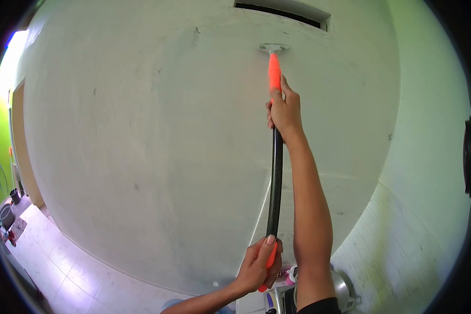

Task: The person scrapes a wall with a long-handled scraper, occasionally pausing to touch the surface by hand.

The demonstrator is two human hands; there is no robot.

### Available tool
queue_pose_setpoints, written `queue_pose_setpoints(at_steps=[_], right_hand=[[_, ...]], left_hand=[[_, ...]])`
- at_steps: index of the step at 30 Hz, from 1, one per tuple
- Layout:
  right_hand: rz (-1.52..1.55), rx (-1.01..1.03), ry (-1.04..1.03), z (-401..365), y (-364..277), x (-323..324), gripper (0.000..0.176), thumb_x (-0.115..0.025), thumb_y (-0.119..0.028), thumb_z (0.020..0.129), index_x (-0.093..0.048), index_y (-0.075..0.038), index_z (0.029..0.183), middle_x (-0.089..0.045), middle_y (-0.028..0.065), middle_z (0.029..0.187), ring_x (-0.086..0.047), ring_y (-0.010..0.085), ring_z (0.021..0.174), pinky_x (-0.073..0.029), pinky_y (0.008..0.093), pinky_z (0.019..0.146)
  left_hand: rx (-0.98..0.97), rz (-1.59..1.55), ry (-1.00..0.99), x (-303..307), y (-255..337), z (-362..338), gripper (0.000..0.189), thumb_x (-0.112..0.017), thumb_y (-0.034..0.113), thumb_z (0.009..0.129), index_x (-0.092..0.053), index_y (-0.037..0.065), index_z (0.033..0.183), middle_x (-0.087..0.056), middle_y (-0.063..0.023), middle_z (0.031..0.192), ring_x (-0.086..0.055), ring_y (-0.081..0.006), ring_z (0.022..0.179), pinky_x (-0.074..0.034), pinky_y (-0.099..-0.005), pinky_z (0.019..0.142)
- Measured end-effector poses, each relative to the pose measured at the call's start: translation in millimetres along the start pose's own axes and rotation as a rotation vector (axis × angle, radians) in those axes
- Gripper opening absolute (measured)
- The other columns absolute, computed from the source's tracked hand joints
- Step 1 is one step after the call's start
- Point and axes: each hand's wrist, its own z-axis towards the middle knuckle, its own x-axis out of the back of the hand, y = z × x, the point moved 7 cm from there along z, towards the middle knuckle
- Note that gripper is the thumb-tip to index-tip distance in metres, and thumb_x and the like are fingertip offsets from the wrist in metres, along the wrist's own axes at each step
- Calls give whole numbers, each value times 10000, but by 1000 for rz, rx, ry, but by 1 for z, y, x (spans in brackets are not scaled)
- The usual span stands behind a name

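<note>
Both hands grip one long-handled scraper (275, 172), which has a black shaft, orange grips and a wide, flat grey head. It stands nearly upright in front of a pale grey wall (141, 131). Its head lies at the wall, just below a narrow slot opening. My right hand (285, 111) is closed around the upper part, at the lower end of the orange neck, with the arm stretched up. Lower down, my left hand (259, 263) wraps the orange grip at the bottom end. Some fingers of each hand are hidden behind the handle.
The recessed slot (282, 11) is high in the wall. Below my right arm are a round metal pot (344, 291) and other items, partly hidden. White tiles (382, 235) cover the lower right wall. Buckets (7, 215) stand by a doorway at far left, beyond a tiled floor (73, 272).
</note>
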Motion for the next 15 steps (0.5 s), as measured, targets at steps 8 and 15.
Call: queue_pose_setpoints(at_steps=[8,15], right_hand=[[-26,-29,21,28,-8,-18,594,-479,-220,1085,-310,-122,1646,-502,33,686,-433,96,438,-410,286,397],[-41,-28,51,31,-9,-17,582,-473,-200,1090,-314,-111,1642,-494,34,665,-442,110,415,-410,298,377]], left_hand=[[42,48,50,14,25,13,496,-337,497,1136,-486,52,976,-419,-25,557,-380,-125,358,-372,-296,355],[33,-8,16,14,28,15,484,-348,478,1139,-487,47,967,-441,-32,555,-408,-130,353,-359,-295,340]])
